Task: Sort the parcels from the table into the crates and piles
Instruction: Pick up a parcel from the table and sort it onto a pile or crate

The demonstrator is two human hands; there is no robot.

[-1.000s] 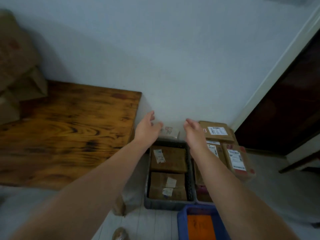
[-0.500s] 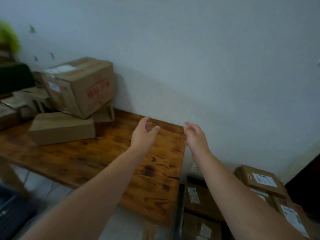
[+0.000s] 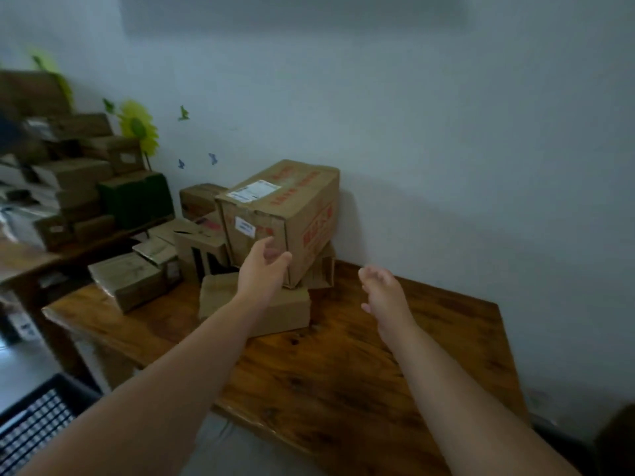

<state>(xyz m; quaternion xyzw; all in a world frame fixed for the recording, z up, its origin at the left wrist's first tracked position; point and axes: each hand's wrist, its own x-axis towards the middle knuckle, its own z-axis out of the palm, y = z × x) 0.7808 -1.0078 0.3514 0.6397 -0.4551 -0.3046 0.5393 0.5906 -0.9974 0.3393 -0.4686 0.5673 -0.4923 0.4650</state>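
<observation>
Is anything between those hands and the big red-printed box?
Nothing visible does: the left hand hovers by the big box near its front corner, and only open air separates the right hand from it.

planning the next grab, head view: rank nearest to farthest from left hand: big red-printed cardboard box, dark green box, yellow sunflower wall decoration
1. Big red-printed cardboard box: just beyond the left hand.
2. Dark green box: farther left.
3. Yellow sunflower wall decoration: upper left.
</observation>
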